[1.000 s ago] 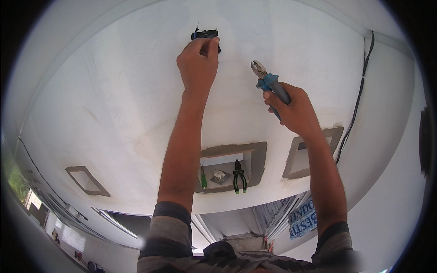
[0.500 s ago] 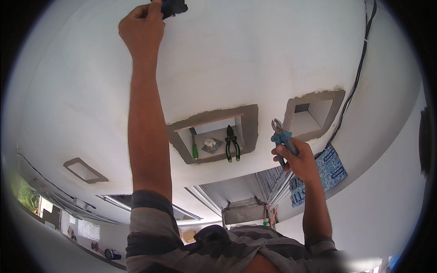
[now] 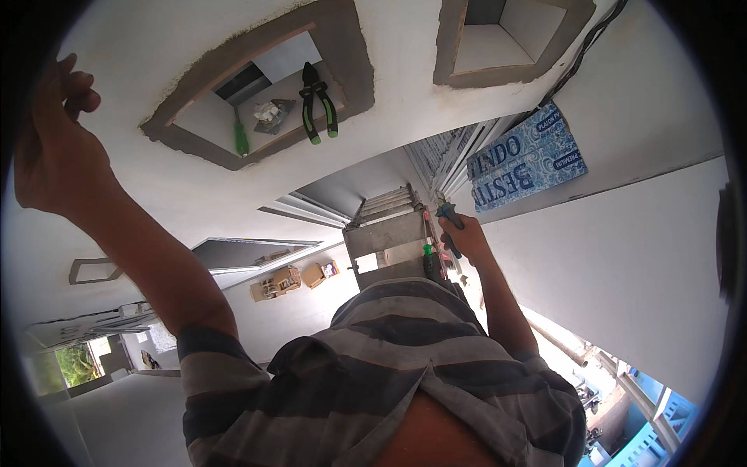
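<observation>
Pliers are clasped by the right hand at three o'clock; the left hand's hold cannot be told.

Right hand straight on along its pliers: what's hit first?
Likely the long pale strips just past the held pliers; depth is unclear, so they may lie well beyond the right hand.

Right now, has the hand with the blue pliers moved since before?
Yes, downward: earlier the right hand was above the middle wall opening; now it's below it.
</observation>
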Demonstrator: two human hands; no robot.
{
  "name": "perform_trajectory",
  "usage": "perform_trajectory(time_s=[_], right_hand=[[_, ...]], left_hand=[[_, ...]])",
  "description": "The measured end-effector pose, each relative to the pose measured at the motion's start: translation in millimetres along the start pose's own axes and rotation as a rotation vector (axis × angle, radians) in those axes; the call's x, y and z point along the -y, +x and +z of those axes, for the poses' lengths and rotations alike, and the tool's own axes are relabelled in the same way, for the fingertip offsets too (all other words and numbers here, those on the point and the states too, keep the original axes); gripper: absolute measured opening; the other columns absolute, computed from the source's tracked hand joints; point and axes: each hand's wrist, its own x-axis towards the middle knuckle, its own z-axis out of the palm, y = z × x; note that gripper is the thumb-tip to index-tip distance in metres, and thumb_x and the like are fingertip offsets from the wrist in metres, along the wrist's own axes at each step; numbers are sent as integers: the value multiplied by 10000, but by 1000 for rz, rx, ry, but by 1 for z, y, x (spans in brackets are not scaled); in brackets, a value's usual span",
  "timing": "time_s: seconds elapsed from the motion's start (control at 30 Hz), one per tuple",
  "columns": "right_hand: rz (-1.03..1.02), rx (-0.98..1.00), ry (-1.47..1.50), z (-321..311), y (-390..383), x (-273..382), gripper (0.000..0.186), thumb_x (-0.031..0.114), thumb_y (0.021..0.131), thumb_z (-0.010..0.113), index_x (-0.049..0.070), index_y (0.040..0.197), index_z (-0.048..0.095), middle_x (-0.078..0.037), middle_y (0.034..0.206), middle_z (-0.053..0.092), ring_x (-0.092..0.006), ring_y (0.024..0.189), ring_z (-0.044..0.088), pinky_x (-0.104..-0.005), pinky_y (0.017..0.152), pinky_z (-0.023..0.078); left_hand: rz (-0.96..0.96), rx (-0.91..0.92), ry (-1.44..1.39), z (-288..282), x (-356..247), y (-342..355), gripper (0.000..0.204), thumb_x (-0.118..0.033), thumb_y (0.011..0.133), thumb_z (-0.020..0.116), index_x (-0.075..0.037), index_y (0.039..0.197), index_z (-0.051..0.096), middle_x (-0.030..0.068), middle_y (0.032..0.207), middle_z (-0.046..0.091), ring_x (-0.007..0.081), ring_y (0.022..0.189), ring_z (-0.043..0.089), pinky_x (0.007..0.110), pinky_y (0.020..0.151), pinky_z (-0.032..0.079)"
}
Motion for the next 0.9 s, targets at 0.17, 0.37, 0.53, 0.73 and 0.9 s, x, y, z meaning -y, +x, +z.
perform_trajectory(time_s=[0.17, 0.37, 0.53, 0.73, 0.9], right_hand=[[202, 22, -64, 42, 46, -126, 445, 386, 1000, 535, -17, 868, 671, -120, 674, 655, -234, 543, 628, -387, 536, 496], [248, 63, -316, 90, 83, -194, 588, 497, 831, 700, -68, 990, 717, -245, 938, 716, -364, 958, 701, -466, 847, 539], [238, 23, -570, 110, 79, -183, 774, 552, 747, 770, -35, 1229, 623, -283, 1204, 681, -417, 1177, 655, -505, 975, 540], [281, 51, -569, 119, 82, -168, 802, 510, 750, 841, -9, 1277, 531, -258, 1231, 670, -424, 1175, 653, -522, 974, 536], [267, -3, -580, 125, 78, -169, 717, 431, 774, 840, -1, 1251, 523, -263, 1217, 667, -430, 1170, 652, -533, 960, 540]], left_hand=[[-371, 104, -200, 1, 41, -127, 201, -151, 994, 699, 29, 1058, 758, 62, 751, 698, 71, 584, 592, 214, 504, 466], [-785, 413, -87, -20, 57, -231, 176, -149, 991, 702, 8, 1048, 754, 29, 799, 692, 56, 619, 597, 205, 534, 472], [-764, 741, 143, -46, 53, -287, 174, -142, 964, 721, 20, 1015, 758, 79, 811, 718, 112, 658, 644, 267, 621, 520], [-749, 933, 228, -51, 36, -322, 176, -161, 937, 737, 6, 988, 760, 137, 841, 732, 207, 719, 704, 324, 688, 548], [-694, 1036, 215, -50, 26, -329, 161, -153, 936, 732, 2, 975, 756, 142, 845, 732, 233, 717, 715, 342, 685, 559]])
